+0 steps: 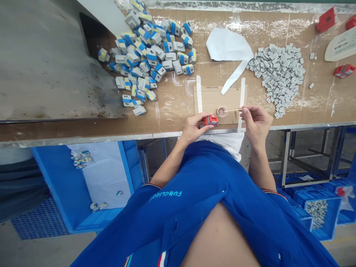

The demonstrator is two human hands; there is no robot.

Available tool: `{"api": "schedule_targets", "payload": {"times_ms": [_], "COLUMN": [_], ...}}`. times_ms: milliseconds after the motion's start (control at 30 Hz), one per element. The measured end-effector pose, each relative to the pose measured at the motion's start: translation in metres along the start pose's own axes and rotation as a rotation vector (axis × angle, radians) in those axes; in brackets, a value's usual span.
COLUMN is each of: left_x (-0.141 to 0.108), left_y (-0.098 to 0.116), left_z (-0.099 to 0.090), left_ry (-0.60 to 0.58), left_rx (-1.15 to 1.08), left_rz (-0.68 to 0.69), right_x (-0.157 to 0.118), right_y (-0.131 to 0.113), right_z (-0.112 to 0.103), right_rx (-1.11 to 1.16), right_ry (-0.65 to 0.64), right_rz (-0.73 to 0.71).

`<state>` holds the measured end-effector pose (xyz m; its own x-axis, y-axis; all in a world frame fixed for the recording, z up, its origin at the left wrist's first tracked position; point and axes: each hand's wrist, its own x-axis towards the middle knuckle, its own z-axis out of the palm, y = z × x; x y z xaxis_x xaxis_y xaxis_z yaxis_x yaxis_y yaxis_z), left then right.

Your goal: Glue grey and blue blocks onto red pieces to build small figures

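Note:
Near the table's front edge, my left hand [194, 128] is closed around a small red and grey plastic piece [211, 121], held between thumb and fingers. My right hand [256, 122] pinches a thin stick [233, 110] whose far end dips into a small round clear dish [221, 111]. That dish rests on a cardboard sheet [219, 97] fixed with white tape strips at both sides. Just behind the cardboard lies a white sheet with a narrow tail [226, 46]. What the dish contains is too small to make out.
A heap of grey, blue and yellow plastic pieces [151, 52] covers the back left, beside a large metal box [55, 70]. Small grey parts [280, 72] are piled at right, with red pieces [326, 19] beyond. Blue crates [52, 185] stand below the table's edge.

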<state>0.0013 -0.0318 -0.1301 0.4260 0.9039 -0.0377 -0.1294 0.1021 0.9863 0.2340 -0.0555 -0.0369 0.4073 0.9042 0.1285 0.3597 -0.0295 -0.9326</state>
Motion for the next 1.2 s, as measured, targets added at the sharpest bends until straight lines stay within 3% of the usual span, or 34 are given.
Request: {"api": "schedule_targets", "payload": {"times_ms": [233, 567, 967, 1200], "left_x": [0.0, -0.001, -0.001, -0.001], "left_y": [0.003, 0.0, 0.002, 0.001], "left_z": [0.0, -0.002, -0.003, -0.003], "left_ry": [-0.013, -0.022, -0.029, -0.026], "left_rx": [-0.005, 0.005, 0.0, -0.002], "left_rz": [0.0, 0.001, 0.002, 0.007], "right_x": [-0.009, -0.013, -0.011, -0.011], "right_y": [-0.019, -0.017, -0.016, -0.016], "right_z": [0.008, 0.018, 0.022, 0.025], "right_rx": [0.008, -0.015, -0.061, -0.07], "right_ry": [-0.089, -0.235, -0.253, -0.217], "right_rz": [-0.022, -0.049, -0.067, -0.152]}}
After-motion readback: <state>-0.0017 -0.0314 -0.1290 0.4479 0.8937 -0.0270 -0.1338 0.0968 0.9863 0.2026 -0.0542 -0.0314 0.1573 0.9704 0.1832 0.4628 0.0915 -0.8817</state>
